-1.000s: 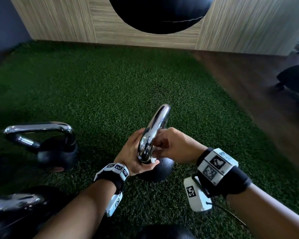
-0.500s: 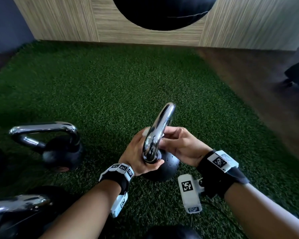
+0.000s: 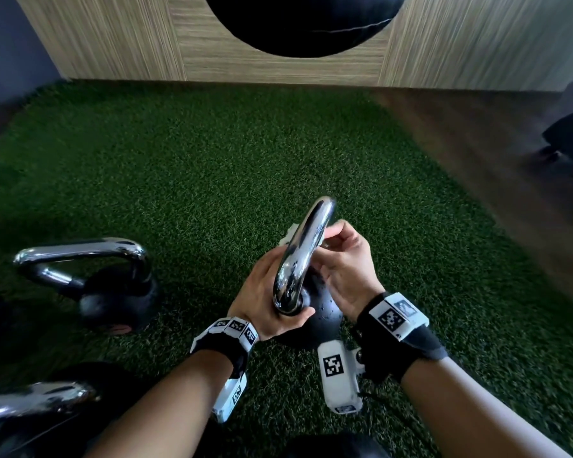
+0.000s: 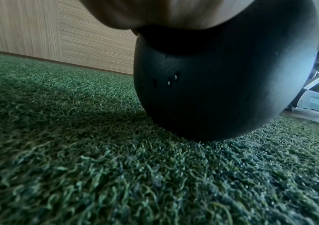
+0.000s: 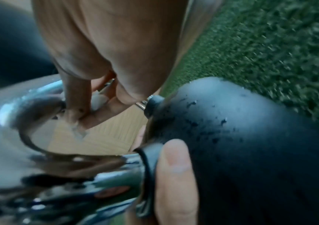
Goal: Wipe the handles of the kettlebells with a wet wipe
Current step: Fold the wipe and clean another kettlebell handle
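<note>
A kettlebell with a black ball body [image 3: 323, 320] and a chrome handle [image 3: 306, 246] stands tilted on green turf in the middle of the head view. My left hand [image 3: 262, 292] grips it at the foot of the handle, and its thumb [image 5: 174, 175] lies on the black neck. My right hand [image 3: 344, 262] reaches through the handle loop with its fingers curled, pinching a white wet wipe [image 3: 289, 234] against the chrome. In the right wrist view the wipe [image 5: 97, 100] shows between the fingertips. The left wrist view holds only the black body [image 4: 222, 83] under my palm.
A second kettlebell [image 3: 113, 292] stands to the left, a third chrome handle [image 3: 30, 401] lies at the bottom left, and another black body [image 3: 338, 447] sits at the bottom edge. A large black ball [image 3: 305, 21] hangs by the wood wall. Dark wood floor [image 3: 477, 143] borders the turf on the right.
My right hand has slid up the handle with the wipe, from near the base to the upper part. The left hand keeps its grip at the base.
</note>
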The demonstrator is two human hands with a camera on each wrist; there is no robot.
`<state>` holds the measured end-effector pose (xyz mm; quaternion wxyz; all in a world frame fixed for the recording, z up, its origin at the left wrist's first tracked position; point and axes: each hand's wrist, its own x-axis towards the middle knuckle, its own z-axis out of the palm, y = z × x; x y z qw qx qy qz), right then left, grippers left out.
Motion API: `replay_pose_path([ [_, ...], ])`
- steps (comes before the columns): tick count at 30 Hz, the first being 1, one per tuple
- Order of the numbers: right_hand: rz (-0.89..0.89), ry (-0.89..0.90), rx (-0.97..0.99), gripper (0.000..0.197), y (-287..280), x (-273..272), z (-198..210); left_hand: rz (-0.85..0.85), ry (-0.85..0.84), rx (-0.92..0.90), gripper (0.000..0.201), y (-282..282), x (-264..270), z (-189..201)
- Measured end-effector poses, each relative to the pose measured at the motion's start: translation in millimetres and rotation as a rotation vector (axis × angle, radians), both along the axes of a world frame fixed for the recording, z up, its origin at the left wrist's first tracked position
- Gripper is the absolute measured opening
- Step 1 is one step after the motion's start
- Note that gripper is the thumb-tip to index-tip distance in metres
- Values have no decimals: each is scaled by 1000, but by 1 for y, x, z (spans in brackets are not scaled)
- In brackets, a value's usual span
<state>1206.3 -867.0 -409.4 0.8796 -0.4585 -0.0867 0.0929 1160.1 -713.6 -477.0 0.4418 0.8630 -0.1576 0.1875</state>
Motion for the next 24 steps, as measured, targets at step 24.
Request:
replay_pose_path([
  [24, -576, 136, -1118, 13, 6, 42, 17, -43, 46, -4, 102, 7, 6, -11],
])
